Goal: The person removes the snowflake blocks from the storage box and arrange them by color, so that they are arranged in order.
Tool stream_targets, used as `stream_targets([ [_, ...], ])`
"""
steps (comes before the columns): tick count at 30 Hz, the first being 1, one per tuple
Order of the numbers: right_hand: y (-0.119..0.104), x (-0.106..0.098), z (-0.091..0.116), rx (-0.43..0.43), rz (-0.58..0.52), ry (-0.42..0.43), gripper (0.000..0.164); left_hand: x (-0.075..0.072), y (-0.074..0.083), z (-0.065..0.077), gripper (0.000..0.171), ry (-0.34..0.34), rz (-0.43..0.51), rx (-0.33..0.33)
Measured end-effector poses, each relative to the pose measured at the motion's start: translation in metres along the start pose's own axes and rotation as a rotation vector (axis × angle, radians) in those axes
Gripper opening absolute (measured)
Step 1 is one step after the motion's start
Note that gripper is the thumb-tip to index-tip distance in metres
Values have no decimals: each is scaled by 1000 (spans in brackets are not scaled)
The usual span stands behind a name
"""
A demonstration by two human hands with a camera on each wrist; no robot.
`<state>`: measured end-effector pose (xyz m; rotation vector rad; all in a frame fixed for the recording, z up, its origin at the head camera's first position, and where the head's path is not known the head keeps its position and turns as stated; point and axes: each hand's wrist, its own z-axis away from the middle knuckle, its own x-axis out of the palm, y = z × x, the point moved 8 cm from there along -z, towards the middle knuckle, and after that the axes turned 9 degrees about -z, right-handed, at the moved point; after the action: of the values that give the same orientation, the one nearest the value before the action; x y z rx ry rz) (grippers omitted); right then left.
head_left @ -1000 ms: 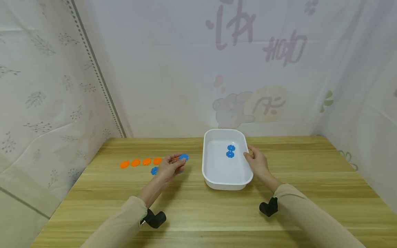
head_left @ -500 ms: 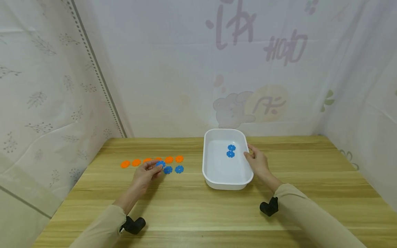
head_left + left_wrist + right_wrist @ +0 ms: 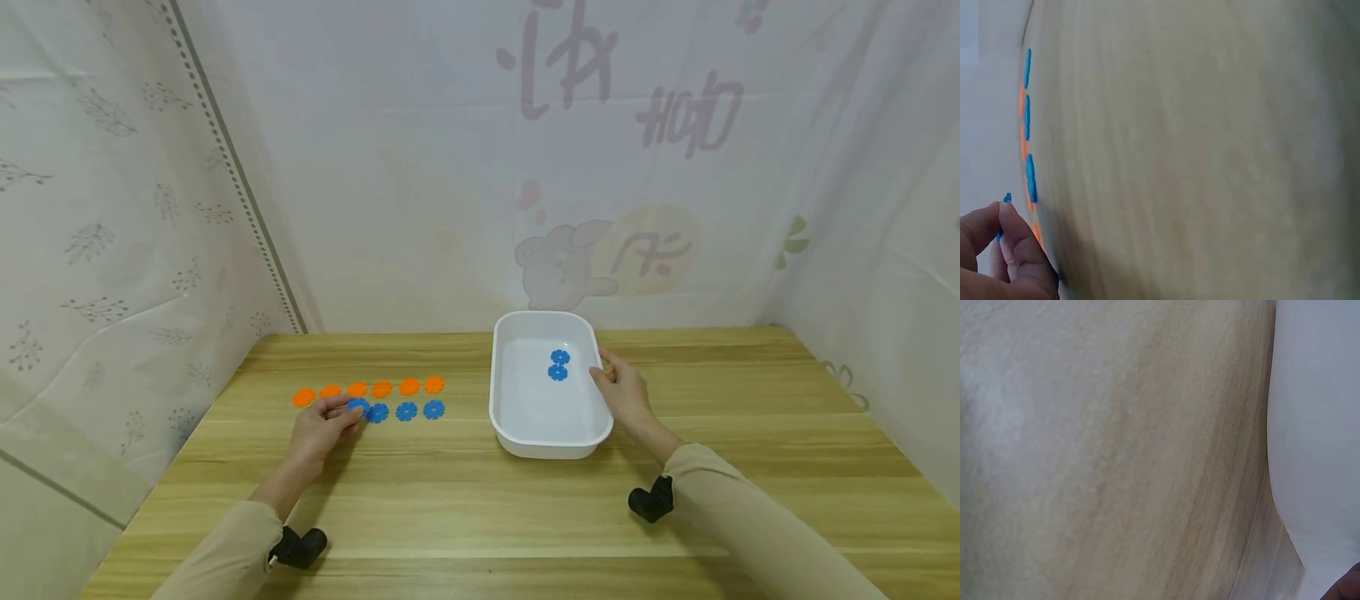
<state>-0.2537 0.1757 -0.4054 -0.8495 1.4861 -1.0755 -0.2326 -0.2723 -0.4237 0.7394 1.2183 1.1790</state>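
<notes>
Between thumb and fingers, my left hand (image 3: 315,432) pinches a blue flower-shaped disc (image 3: 358,405), whose edge (image 3: 1007,197) pokes out of the fingertips in the left wrist view. Just right of it, three more blue discs (image 3: 407,411) lie in a row on the table. Behind them runs a row of several orange flower-shaped discs (image 3: 382,389); the left hand partly covers some. My right hand (image 3: 626,398) grips the right rim of a white plastic basin (image 3: 550,450), thumb over the edge. Two blue discs (image 3: 558,372) lie inside it, end to end.
The wooden table (image 3: 480,517) reaches back to a printed curtain (image 3: 420,167), with more curtain on both sides. Black wrist mounts (image 3: 300,547) sit at both sleeves. In the right wrist view the basin's outer wall (image 3: 1316,425) stands over the tabletop.
My left hand has moved left and lower from beside the basin to the left end of the blue row, carrying the blue disc. The right hand and basin stay put.
</notes>
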Motion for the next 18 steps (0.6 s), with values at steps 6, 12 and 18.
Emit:
stream_targets([
  [6, 0, 0, 0, -2, 0, -4, 47, -5, -4, -3, 45, 9, -87, 12],
  [12, 0, 1, 0, 4, 3, -5, 48, -9, -3, -3, 39, 53, -258, 47],
  [18, 0, 0, 1, 14, 8, -6, 48, -13, 6, -2, 33, 106, -447, 131],
])
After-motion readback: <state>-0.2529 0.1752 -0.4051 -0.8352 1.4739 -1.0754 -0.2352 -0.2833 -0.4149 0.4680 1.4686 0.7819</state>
